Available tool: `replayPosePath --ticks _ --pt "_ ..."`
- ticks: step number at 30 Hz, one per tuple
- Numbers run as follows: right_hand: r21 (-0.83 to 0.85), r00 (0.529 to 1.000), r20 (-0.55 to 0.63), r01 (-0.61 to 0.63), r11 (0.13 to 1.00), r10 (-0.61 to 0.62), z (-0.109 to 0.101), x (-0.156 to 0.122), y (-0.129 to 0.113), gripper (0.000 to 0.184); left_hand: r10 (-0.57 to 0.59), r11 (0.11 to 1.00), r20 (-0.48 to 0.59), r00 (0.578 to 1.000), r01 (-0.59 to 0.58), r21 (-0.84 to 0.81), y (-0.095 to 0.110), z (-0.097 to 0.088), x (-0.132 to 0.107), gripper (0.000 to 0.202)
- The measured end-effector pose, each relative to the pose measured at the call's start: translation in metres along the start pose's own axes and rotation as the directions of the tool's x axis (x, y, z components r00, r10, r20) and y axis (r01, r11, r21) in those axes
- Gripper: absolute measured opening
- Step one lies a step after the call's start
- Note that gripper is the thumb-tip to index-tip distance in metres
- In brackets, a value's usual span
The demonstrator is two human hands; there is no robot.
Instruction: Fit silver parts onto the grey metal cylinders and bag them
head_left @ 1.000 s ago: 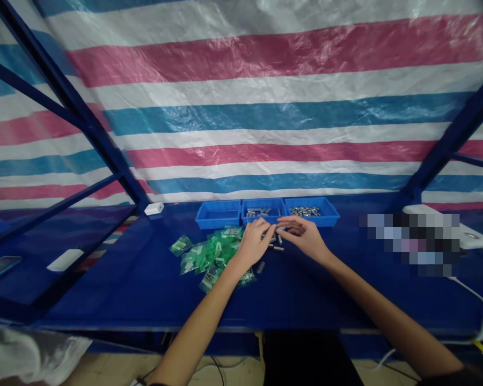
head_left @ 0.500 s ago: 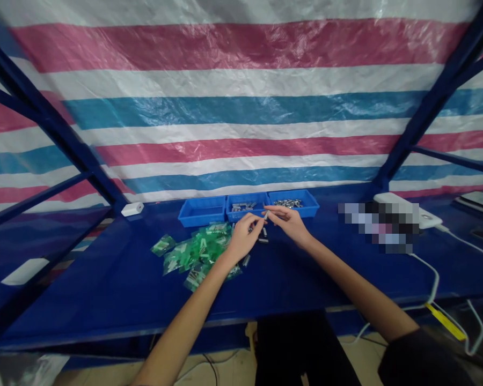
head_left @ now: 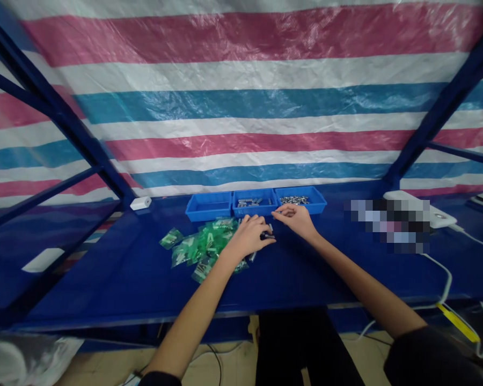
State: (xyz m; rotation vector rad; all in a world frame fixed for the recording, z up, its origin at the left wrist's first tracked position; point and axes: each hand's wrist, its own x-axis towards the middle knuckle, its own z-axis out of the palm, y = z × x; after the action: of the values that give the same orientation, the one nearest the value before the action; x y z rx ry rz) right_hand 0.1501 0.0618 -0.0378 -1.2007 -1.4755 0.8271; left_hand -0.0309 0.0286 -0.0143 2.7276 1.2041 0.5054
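Observation:
My left hand (head_left: 250, 236) is over the blue table, its thumb spread apart from its curled fingers. Small silvery metal pieces (head_left: 268, 236) lie under and beside those fingers. To the right, my right hand (head_left: 298, 221) has thumb and fingertips pinched together in front of the trays; anything between them is too small to make out. A pile of small clear-and-green plastic packets (head_left: 209, 241) lies left of my left hand, near its wrist. Just behind the hands, the middle blue tray (head_left: 255, 210) holds some metal pieces, and the right blue tray (head_left: 317, 202) holds many small shiny parts.
The left blue tray (head_left: 209, 215) joins the row. A white plug-like block (head_left: 140, 203) stands at the back left. On the right are a white device (head_left: 421, 209), a cable (head_left: 446, 279) and a blurred-out patch. Blue frame posts and a striped sheet (head_left: 241, 102) close off the back.
My hands, close together before over a small light piece, have moved apart. The left has lowered and opened its thumb above the metal pieces. The view has shifted slightly.

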Motion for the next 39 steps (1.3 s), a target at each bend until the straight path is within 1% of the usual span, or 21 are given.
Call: replayPosePath --ticks 2,4,6,7,8,10,12,14,16,19,20,21,22,25,28,30,33,36,39 --pt "0.038 1.000 0.002 -0.020 0.999 0.020 0.000 0.003 -0.001 0.033 0.008 1.000 0.035 0.999 -0.008 0.017 -0.002 0.003 0.000 0.018" --pt "0.165 0.999 0.048 -0.019 0.986 0.011 0.000 0.004 -0.005 0.038 0.011 1.000 0.047 0.999 -0.012 0.018 -0.002 0.005 0.001 0.014" --pt "0.303 0.994 0.103 0.009 0.953 -0.042 0.001 0.004 -0.011 0.050 0.016 1.000 0.043 0.999 -0.016 -0.001 -0.001 0.006 0.001 0.011" --pt "0.345 0.989 0.126 0.023 0.938 -0.071 0.001 0.004 -0.014 0.054 0.016 1.000 0.036 0.999 -0.015 -0.012 -0.001 0.006 0.001 0.011" --pt "0.362 0.985 0.148 0.028 0.932 -0.087 0.001 0.003 -0.016 0.055 0.011 1.000 0.023 1.000 -0.010 -0.021 0.000 0.006 0.001 0.011" --pt "0.331 0.981 0.177 0.011 0.944 -0.073 0.000 0.002 -0.017 0.048 -0.016 0.999 -0.029 0.999 0.015 -0.040 0.003 0.004 0.001 0.013" --pt "0.272 0.980 0.196 -0.032 0.962 -0.023 -0.002 0.002 -0.015 0.038 -0.066 0.996 -0.103 0.993 0.059 -0.067 0.004 0.001 0.001 0.015" --pt "0.257 0.974 0.225 -0.096 0.962 0.038 -0.002 0.001 -0.012 0.035 -0.126 0.988 -0.189 0.974 0.107 -0.109 0.005 -0.001 0.002 0.015" --pt "0.296 0.945 0.315 -0.189 0.936 0.090 0.000 -0.001 -0.011 0.038 -0.175 0.977 -0.280 0.944 0.132 -0.166 0.005 -0.003 0.003 0.014" --pt "0.372 0.855 0.505 -0.340 0.863 0.119 0.006 -0.007 -0.013 0.043 -0.222 0.956 -0.395 0.891 0.119 -0.269 0.005 -0.002 0.005 0.011" --pt "0.391 0.830 0.546 -0.375 0.840 0.116 0.009 -0.009 -0.014 0.044 -0.237 0.946 -0.423 0.875 0.109 -0.304 0.004 -0.002 0.006 0.009" --pt "0.405 0.816 0.566 -0.396 0.824 0.114 0.010 -0.011 -0.015 0.043 -0.251 0.936 -0.447 0.859 0.098 -0.337 0.004 -0.002 0.006 0.009" --pt "0.414 0.815 0.569 -0.403 0.816 0.114 0.011 -0.013 -0.016 0.041 -0.263 0.926 -0.466 0.845 0.086 -0.367 0.004 -0.002 0.007 0.009" --pt "0.412 0.840 0.529 -0.375 0.830 0.117 0.011 -0.015 -0.017 0.039 -0.298 0.899 -0.502 0.812 0.062 -0.433 0.003 -0.002 0.007 0.011" --pt "0.412 0.869 0.483 -0.331 0.849 0.104 0.008 -0.013 -0.015 0.041 -0.312 0.892 -0.511 0.801 0.061 -0.449 0.002 -0.003 0.007 0.013" --pt "0.419 0.896 0.432 -0.303 0.856 0.105 0.008 -0.011 -0.013 0.039 -0.306 0.898 -0.509 0.805 0.067 -0.435 0.000 -0.004 0.007 0.013" --pt "0.409 0.931 0.347 -0.256 0.876 0.110 0.010 -0.008 -0.011 0.036 -0.283 0.916 -0.484 0.828 0.083 -0.393 0.000 -0.004 0.006 0.014" --pt "0.356 0.948 0.297 -0.220 0.908 0.113 0.012 -0.008 -0.010 0.036 -0.233 0.943 -0.404 0.884 0.104 -0.316 0.000 -0.005 0.005 0.019" --pt "0.306 0.966 0.236 -0.176 0.936 0.104 0.012 -0.006 -0.009 0.035 -0.178 0.979 -0.318 0.931 0.134 -0.155 -0.001 -0.005 0.002 0.023"
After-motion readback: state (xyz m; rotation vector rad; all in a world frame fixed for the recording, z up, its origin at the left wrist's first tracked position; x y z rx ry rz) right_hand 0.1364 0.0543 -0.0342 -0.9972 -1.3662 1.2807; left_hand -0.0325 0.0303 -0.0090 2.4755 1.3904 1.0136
